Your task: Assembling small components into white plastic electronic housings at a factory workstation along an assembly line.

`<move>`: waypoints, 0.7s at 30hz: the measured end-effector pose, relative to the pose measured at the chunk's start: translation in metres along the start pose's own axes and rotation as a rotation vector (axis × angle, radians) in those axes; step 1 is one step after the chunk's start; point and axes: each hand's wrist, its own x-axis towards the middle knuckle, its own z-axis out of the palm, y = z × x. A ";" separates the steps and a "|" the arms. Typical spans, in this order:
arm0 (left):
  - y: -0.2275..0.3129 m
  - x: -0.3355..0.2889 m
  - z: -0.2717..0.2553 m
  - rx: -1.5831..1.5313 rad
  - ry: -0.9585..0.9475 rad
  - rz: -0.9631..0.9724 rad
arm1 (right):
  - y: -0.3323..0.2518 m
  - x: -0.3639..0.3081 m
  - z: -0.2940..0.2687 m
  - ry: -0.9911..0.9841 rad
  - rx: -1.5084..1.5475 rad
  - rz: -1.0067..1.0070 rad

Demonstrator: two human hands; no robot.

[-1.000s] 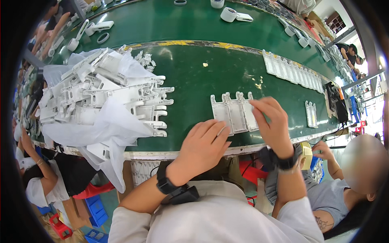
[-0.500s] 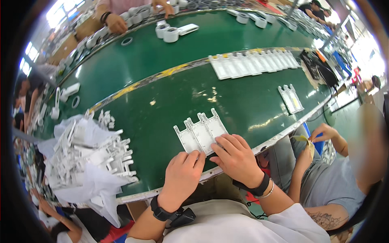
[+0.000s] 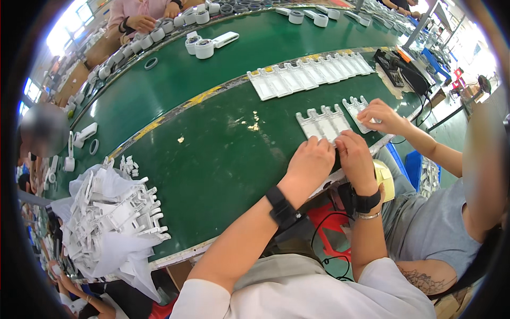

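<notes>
A short row of white plastic panels (image 3: 325, 123) with pronged far ends lies side by side at the table's right part. My left hand (image 3: 312, 162) has its fingers bent and pressed at the near edge of the row. Close beside it, my right hand (image 3: 357, 157) closes on the near right corner; the fingertips partly hide the edge. Just right of the row is another white panel (image 3: 357, 112), with a co-worker's hand (image 3: 381, 116) on it.
A long row of similar panels (image 3: 311, 77) lies farther back, before a yellow-black strip (image 3: 199, 98). A heap of white plastic parts (image 3: 114, 207) on a bag is at left. A black tool (image 3: 396, 72) sits at right. The co-worker sits close on my right.
Both my hands have moved right and away from me with the row of panels, now beside the single panel. The co-worker's hand has come up onto that panel.
</notes>
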 end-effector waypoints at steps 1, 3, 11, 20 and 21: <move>-0.003 0.004 0.004 -0.038 -0.003 0.022 | 0.000 0.002 0.001 0.022 0.004 0.031; -0.010 -0.001 0.007 -0.067 -0.004 0.016 | -0.008 0.002 0.002 0.082 -0.017 -0.005; 0.000 -0.114 -0.092 -0.219 0.185 -0.043 | -0.066 -0.017 -0.014 -0.022 0.264 0.003; -0.037 -0.272 -0.214 0.336 0.174 -0.590 | -0.246 0.019 0.013 -0.563 0.622 -0.702; -0.041 -0.275 -0.218 0.396 0.146 -0.645 | -0.264 0.026 0.019 -0.547 0.618 -0.742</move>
